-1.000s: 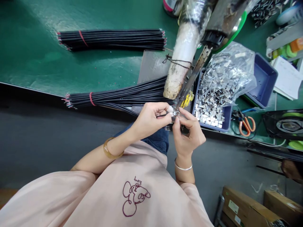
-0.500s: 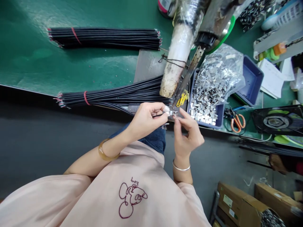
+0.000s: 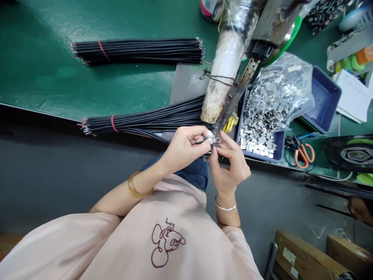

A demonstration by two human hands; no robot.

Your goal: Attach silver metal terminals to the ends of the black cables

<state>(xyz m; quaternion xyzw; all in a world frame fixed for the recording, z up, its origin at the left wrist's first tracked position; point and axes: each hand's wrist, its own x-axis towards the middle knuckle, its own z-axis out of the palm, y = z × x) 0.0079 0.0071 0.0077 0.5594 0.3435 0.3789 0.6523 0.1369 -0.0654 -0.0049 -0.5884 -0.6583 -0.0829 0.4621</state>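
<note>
Right hand point(image 3: 230, 165) curled closer; its grip pinches small shiny clip point(image 3: 215, 140), left hand point(image 3: 183, 149) grip pinches thin black wire point(image 3: 198, 143).

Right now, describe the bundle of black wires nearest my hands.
The bundle of black wires is a thick sheaf of thin, straight, glossy strands, tied near its left end by a red band. Its left tips show bared reddish ends. It lies flat along the front edge of the green table, slightly slanted, its right end running under the white wrapped cylinder, just beyond the left hand.
</note>
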